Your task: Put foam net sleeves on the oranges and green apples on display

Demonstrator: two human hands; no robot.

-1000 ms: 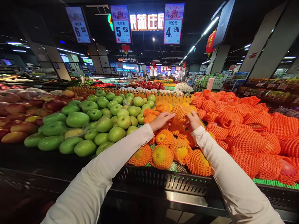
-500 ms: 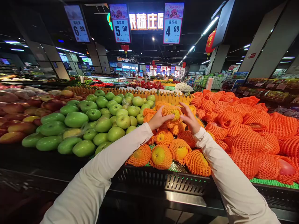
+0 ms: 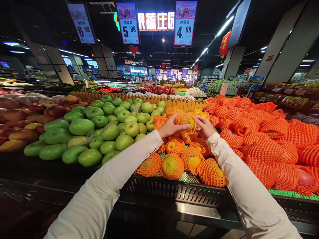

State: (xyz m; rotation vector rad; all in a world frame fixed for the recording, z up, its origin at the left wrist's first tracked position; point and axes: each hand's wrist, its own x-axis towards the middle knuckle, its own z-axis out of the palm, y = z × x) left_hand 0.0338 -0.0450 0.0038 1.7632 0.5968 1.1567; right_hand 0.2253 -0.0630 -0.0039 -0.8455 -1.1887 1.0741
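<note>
Left hand (image 3: 171, 126) cups a round yellow-orange fruit (image 3: 191, 123) above round netted oranges (image 3: 175, 146); right hand (image 3: 205, 127), nearly pinched, grip unclear, seemingly adjusts its orange foam netting (image 3: 183, 119). A steady hold seems needed next.

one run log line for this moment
left hand: holding netted orange | right hand: at its right side | below: other oranges | left: green apples

Partly hidden, partly cut off
The left hand (image 3: 169, 128) covers one side of the netted orange (image 3: 183, 119); the left edge cuts the reddish fruits (image 3: 15, 115).
</note>
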